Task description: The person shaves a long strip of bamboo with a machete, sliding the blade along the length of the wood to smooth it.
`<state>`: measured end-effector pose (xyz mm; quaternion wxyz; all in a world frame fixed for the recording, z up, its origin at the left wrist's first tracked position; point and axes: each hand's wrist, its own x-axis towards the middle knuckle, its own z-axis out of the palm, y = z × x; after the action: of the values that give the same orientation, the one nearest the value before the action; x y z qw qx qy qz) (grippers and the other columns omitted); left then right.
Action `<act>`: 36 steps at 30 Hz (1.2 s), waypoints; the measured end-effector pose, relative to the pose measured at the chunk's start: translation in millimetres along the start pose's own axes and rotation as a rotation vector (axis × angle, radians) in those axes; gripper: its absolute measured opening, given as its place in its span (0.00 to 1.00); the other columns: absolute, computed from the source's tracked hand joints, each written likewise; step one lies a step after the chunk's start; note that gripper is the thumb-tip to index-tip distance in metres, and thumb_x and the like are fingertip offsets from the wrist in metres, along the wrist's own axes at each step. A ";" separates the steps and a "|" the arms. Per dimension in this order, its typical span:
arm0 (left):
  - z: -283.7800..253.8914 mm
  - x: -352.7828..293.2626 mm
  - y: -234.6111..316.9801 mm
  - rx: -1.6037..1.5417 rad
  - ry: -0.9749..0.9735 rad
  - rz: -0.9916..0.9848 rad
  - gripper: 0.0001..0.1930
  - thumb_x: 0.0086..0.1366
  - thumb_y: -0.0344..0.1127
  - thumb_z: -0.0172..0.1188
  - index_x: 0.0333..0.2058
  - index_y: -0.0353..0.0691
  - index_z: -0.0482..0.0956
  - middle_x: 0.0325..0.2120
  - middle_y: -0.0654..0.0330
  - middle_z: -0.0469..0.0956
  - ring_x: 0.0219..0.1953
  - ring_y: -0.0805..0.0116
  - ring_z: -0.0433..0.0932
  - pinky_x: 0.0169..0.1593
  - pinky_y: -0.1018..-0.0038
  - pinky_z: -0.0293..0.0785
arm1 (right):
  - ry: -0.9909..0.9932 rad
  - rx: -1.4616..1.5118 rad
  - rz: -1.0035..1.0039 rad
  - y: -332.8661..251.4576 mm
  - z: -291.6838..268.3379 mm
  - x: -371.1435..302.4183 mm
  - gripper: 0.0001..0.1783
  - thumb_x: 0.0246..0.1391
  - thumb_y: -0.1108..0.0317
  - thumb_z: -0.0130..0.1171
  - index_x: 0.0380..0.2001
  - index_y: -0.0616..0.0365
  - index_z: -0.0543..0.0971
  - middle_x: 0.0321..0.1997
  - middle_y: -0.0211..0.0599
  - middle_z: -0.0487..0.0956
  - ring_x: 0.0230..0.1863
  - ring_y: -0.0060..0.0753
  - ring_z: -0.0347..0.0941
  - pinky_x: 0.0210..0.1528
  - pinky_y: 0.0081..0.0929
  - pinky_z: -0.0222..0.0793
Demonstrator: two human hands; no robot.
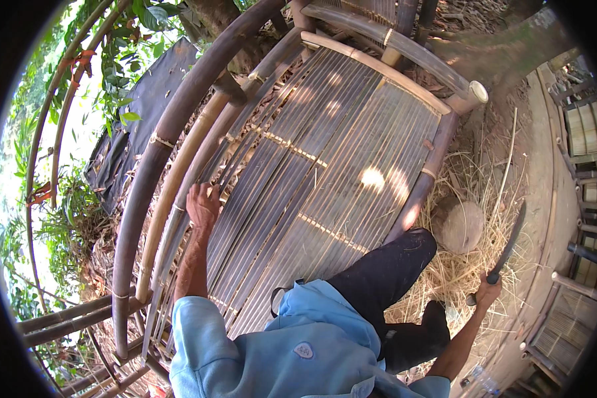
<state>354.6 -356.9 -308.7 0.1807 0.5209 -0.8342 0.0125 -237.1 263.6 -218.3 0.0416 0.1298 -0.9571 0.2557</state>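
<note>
My left hand (pixel 203 204) is at the left side of a slatted bamboo bench (pixel 351 113), its fingers curled over a bamboo strip (pixel 162 298) that runs along that edge. The fingertips are partly hidden among the slats. Out to the right, my right hand (pixel 489 292) is closed round the handle of a machete (pixel 511 245). Its dark, slightly curved blade points up and away, apart from the bench. One of my legs, in dark trousers, rests bent over the bench's right edge.
Thick bamboo rails (pixel 146 172) curve along the bench's left side. A round wooden block (pixel 459 225) stands among straw-like shavings (pixel 411 292) to the right. Bamboo furniture (pixel 570 325) lines the far right, beyond bare earth. A dark sheet (pixel 152 99) and leafy plants are at the left.
</note>
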 end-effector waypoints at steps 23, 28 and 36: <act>30.2 74.8 56.6 0.116 0.015 -0.021 0.20 0.58 0.40 0.65 0.46 0.38 0.74 0.42 0.48 0.72 0.49 0.47 0.70 0.53 0.52 0.65 | -0.154 0.155 0.176 -27.7 39.3 -78.4 0.17 0.49 0.68 0.74 0.36 0.62 0.76 0.25 0.30 0.73 0.28 0.28 0.67 0.37 0.29 0.69; 27.3 63.3 30.9 0.213 -0.160 -0.012 0.22 0.55 0.36 0.66 0.48 0.38 0.73 0.39 0.47 0.78 0.47 0.48 0.77 0.53 0.54 0.68 | -0.124 0.172 0.184 -20.7 35.7 -89.5 0.16 0.49 0.67 0.73 0.34 0.62 0.76 0.25 0.28 0.71 0.26 0.27 0.65 0.33 0.29 0.67; 9.5 29.5 -29.4 0.298 -0.260 -0.060 0.18 0.64 0.32 0.54 0.53 0.40 0.72 0.27 0.44 0.81 0.31 0.44 0.83 0.33 0.50 0.77 | -0.210 0.176 0.182 -54.4 52.0 -103.2 0.14 0.50 0.70 0.72 0.34 0.61 0.76 0.24 0.26 0.72 0.26 0.24 0.66 0.31 0.27 0.67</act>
<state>366.0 -397.8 -313.1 -0.0073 0.5636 -0.8236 0.0629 -123.7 215.5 -252.4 -0.0935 0.0715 -0.9379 0.3264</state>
